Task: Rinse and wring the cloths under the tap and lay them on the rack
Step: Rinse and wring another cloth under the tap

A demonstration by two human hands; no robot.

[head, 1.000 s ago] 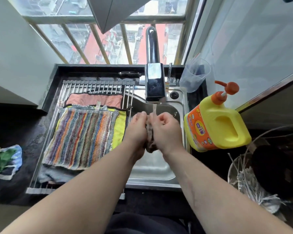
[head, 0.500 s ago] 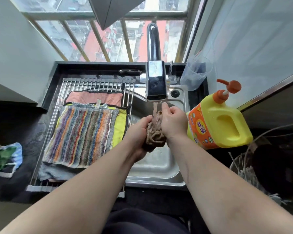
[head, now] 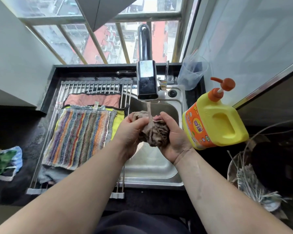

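Both grips clamped on one cloth. Left grip point(head: 130, 130) has its fingers curled round the upper left of the brown cloth point(head: 156, 132). Right grip point(head: 174, 137) cups the right side and underside, thumb over the top. The cloth is bunched into a wad between them, not spread.

Tap point(head: 147, 81) stands just above and beyond the grips, running. The water stream point(head: 149, 109) lands on the top of the wad, between the two thumbs. Sink point(head: 150, 169) lies directly below the grips, and the cloth is held clear of its floor.

Left of the left grip is the rack point(head: 95, 86), its far bars bare. Laid flat on it:
- pink cloth point(head: 93, 99), farthest
- striped cloth point(head: 81, 135), nearest the left grip
- yellow cloth point(head: 118, 119), showing from under the striped one
- grey cloth point(head: 47, 174), showing at the near edge

Just right of the right grip stands a yellow detergent bottle point(head: 216, 122).

Judgement on progress: four cloths look finished and laid out. The brown one is mid-rinse, so it has yet to be wrung out and laid on the rack. A green-and-blue bundle point(head: 2, 161) sits on the surface point(head: 32, 149) well left of the grips. I can't tell whether it is part of the job.
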